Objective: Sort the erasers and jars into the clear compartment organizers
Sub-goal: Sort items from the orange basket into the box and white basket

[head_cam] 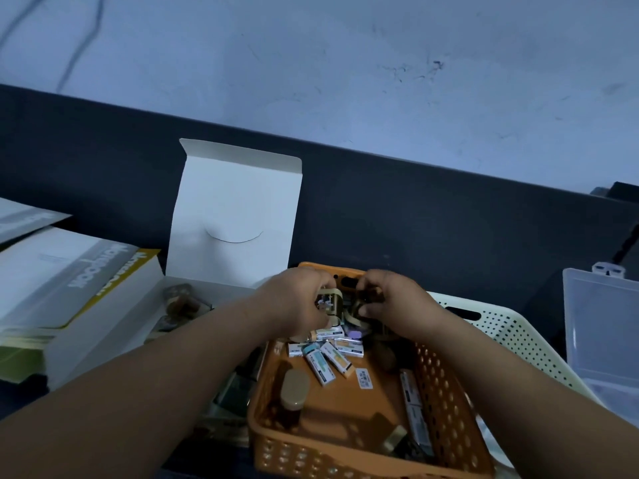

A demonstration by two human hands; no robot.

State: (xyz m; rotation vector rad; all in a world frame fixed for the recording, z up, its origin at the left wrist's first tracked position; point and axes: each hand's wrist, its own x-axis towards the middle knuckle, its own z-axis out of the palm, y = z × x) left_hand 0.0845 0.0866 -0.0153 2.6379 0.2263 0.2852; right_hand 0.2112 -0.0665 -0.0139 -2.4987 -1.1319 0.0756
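Note:
An orange perforated basket in front of me holds several wrapped erasers and small dark jars with tan lids; one jar lies at the basket's left. Over the basket's far end, my left hand grips a small jar with a tan lid. My right hand is closed on another dark jar right beside it. A clear compartment organizer stands at the right edge, its lid raised.
An open white cardboard box with small jars inside stands behind left. Boxes are stacked at the far left. A cream perforated basket lies under the orange one, to its right. A dark ledge runs along the wall.

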